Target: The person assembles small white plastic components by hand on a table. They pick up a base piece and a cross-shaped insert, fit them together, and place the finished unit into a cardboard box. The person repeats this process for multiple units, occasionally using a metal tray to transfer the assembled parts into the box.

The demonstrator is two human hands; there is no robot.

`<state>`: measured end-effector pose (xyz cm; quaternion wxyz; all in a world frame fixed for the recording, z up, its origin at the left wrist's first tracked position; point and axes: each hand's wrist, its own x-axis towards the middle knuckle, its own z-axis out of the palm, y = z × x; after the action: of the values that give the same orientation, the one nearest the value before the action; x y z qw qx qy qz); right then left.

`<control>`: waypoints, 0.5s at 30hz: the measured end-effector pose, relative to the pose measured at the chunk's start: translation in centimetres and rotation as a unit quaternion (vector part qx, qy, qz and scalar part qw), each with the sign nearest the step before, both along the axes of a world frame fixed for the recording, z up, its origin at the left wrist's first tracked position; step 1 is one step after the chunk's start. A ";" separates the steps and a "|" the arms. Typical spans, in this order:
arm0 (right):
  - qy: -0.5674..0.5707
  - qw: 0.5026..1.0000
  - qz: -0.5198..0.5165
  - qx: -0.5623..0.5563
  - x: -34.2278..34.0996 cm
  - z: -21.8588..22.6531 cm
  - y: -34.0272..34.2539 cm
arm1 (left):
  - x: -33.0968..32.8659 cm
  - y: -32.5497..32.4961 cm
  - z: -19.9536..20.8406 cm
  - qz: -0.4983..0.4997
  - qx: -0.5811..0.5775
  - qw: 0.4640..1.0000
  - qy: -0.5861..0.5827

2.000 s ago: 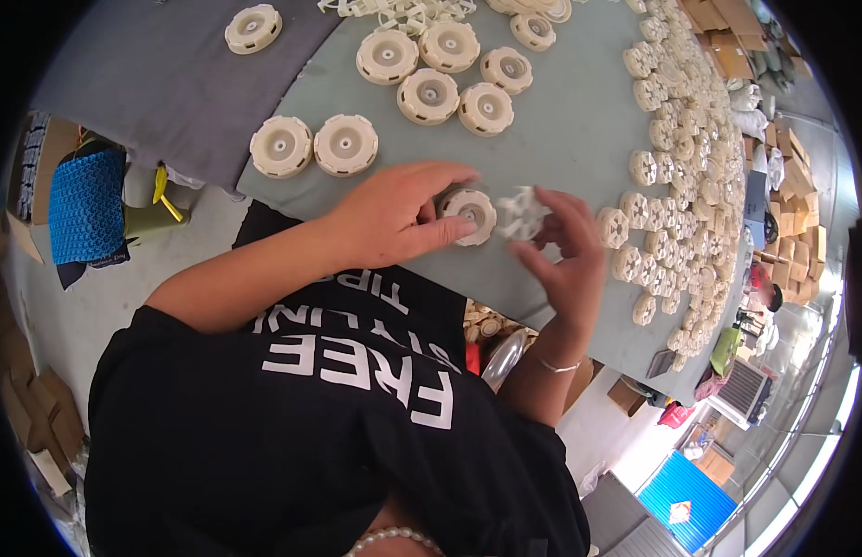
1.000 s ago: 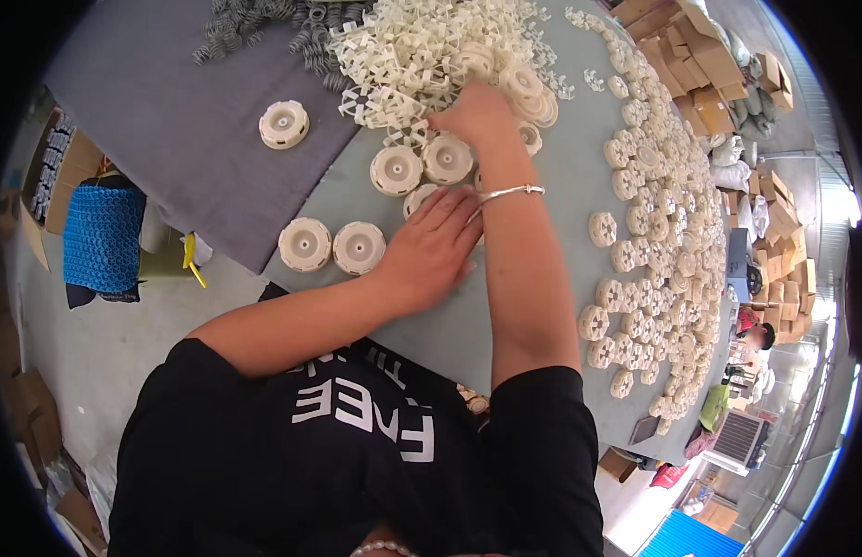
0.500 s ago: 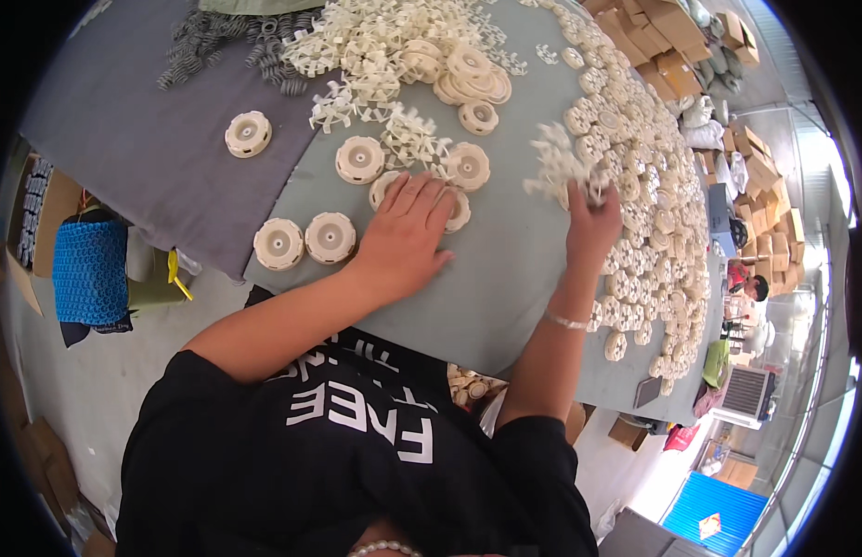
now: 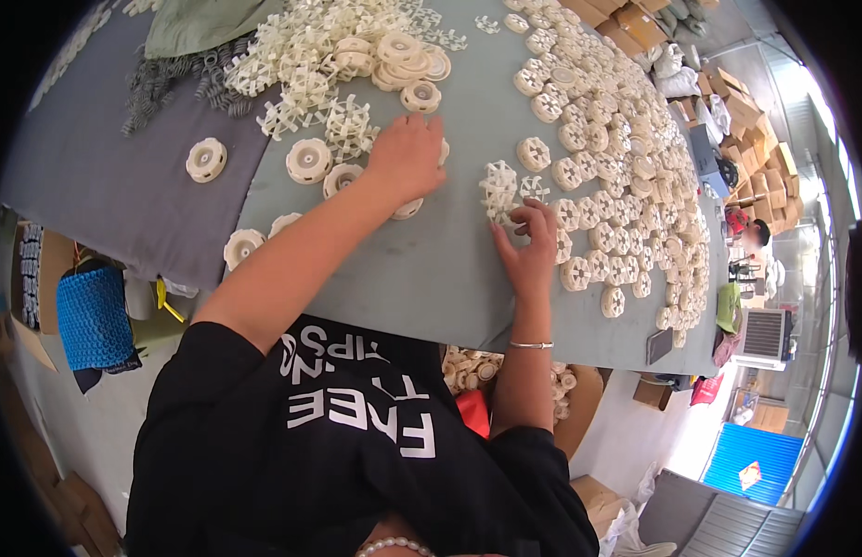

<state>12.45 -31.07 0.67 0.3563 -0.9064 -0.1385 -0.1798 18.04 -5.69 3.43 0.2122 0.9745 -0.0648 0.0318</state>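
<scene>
My left hand (image 4: 408, 160) reaches over the middle of the table, covering part of a cream round knob-like piece (image 4: 444, 151). Its fingertips are by another round piece (image 4: 421, 97) and point away from me, so I cannot make out a grip. My right hand (image 4: 531, 243) is open, thumb and fingers apart. Just beyond its fingertips lie a clump of off-white, many-legged plastic pieces (image 4: 499, 189) and a smaller one (image 4: 533, 188). More such pieces (image 4: 350, 128) are heaped left of my left hand, near round pieces (image 4: 309, 161) lying cup side up.
Rows of round pieces with inserts (image 4: 593, 167) cover the table's right side. A big heap of legged pieces (image 4: 291, 56) and grey springs (image 4: 185, 79) lie at the back left. A phone-like dark slab (image 4: 659, 346) rests at the right edge. Below the edge stands a box of parts (image 4: 575, 408).
My right hand has moved left and let go of the clump of legged pieces, which now lies on the table. My left hand has shifted farther away from me, across the round pieces.
</scene>
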 end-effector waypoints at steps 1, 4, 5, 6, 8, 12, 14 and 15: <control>-0.008 0.999 0.015 0.028 0.0 0.0 -0.3 | 0.3 -0.1 -0.2 -0.009 -0.004 1.000 0.002; 0.009 0.988 0.057 0.144 -1.1 -0.6 -1.1 | -0.2 0.7 -1.3 -0.115 -0.093 0.989 -0.011; 0.036 0.977 0.067 0.202 -1.7 -0.5 -1.2 | -0.3 0.9 -0.6 -0.123 -0.117 0.985 0.011; 0.064 0.961 0.072 0.259 -2.3 -0.5 -1.5 | -0.5 1.1 0.6 -0.134 -0.142 0.980 0.036; 0.076 0.957 0.066 0.271 -2.1 -0.2 -2.4 | -0.6 1.8 1.2 -0.116 -0.182 0.976 0.025; 0.165 0.917 0.065 0.358 -2.5 1.2 -2.9 | 1.1 5.9 1.4 -0.009 -0.114 0.992 -0.047; 0.223 0.847 0.041 0.481 -3.4 1.9 -2.8 | 1.2 6.3 1.4 0.001 -0.034 0.994 -0.107; 0.251 0.804 0.030 0.539 -3.7 2.0 -2.8 | 1.1 6.0 1.0 -0.017 -0.004 0.986 -0.166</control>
<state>8.76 -33.83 2.70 0.8148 -0.5775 0.0473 0.0191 19.18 0.32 4.46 0.2033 0.9535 -0.1154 0.1901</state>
